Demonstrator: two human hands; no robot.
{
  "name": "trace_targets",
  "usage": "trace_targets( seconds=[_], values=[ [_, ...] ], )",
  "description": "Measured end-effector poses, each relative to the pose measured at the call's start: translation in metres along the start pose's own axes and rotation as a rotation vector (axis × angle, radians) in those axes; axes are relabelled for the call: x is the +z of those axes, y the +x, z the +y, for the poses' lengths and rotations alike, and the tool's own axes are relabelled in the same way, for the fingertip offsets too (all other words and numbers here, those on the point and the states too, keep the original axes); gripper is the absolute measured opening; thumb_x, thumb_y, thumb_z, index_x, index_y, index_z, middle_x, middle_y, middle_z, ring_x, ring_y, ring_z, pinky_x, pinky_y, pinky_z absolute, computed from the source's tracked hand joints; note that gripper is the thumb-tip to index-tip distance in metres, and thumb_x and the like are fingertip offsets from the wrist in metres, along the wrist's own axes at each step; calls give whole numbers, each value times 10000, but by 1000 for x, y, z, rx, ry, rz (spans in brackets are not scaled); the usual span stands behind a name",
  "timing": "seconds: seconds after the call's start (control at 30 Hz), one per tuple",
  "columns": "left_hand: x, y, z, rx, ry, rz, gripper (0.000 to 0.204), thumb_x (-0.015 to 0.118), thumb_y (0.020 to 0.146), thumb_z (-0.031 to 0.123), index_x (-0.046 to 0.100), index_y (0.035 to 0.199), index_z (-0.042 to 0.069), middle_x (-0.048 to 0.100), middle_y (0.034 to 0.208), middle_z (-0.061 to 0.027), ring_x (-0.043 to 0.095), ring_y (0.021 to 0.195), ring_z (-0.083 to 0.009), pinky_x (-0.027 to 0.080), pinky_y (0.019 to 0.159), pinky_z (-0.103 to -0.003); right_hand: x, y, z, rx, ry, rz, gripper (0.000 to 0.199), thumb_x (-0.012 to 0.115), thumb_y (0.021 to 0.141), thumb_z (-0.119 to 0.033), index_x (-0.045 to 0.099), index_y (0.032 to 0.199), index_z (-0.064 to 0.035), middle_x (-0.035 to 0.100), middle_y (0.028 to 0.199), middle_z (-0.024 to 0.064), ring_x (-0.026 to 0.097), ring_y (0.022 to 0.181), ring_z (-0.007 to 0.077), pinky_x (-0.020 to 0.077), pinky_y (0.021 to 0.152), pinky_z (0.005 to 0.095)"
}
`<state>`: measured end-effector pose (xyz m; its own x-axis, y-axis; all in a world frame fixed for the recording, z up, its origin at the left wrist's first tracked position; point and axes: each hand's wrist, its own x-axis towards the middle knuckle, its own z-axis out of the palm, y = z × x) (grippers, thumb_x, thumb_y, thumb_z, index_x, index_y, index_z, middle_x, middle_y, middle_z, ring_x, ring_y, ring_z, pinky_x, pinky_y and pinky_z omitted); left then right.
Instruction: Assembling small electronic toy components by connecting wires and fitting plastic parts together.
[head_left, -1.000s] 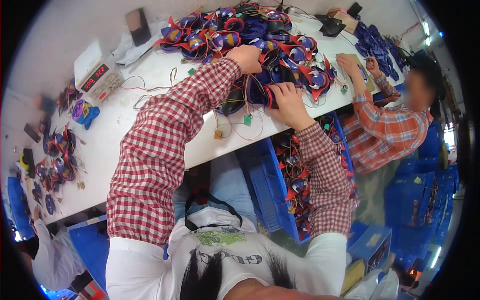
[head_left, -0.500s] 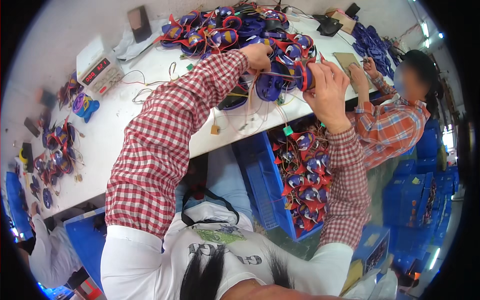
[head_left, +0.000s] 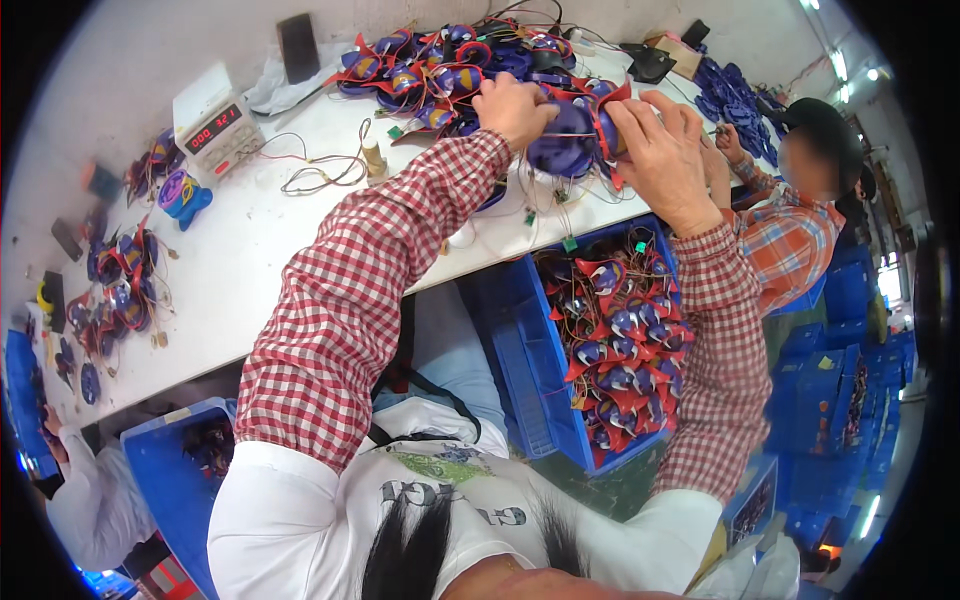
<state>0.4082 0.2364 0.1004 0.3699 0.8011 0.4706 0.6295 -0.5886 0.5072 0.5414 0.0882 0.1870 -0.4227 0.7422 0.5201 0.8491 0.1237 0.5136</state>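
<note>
The one view came from the camera on my head, looking steeply down over my own chest and both checked sleeves onto the white tabletop [head_left: 250, 250] ahead of me. It sat close to my hands [head_left: 515, 105], which met near the top of the picture. Its fisheye bent the tabletop's edge and took in the blue bin [head_left: 520, 340] below it.
</note>
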Motion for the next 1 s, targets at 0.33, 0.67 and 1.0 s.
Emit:
trace_targets(
  seconds=[0.33, 0.67, 1.0],
  values=[
    [-54, 15, 5, -339, -1497, -112, 346, 657, 855, 206, 481, 991, -59, 589, 911, -178, 640, 700, -230, 540, 629, -309, -77, -17, 45, 152, -88, 164, 681, 749, 604, -84, 516, 1241, -141, 570, 1198, 13, 492, 1149, 226, 320, 981, 358],
    [-229, -69, -74, -29, -1531, 139, 285, 596, 913, 113, 439, 1111, -19, 589, 897, -140, 631, 696, -198, 538, 674, -268, -156, 25, 39, 21, -159, 477, 698, 816, 636, -105, 494, 1255, -86, 558, 1226, 73, 497, 1154, 261, 364, 962, 345],
    [-266, -256, -202, -534, -1163, 256, 309, 617, 891, 127, 407, 1042, -41, 572, 870, -154, 608, 627, -196, 516, 585, -255, -135, 98, -135, -533, 149, 527, 570, 811, 632, -100, 529, 1126, -132, 569, 1198, 54, 480, 1130, 239, 381, 974, 413]
  ],
)
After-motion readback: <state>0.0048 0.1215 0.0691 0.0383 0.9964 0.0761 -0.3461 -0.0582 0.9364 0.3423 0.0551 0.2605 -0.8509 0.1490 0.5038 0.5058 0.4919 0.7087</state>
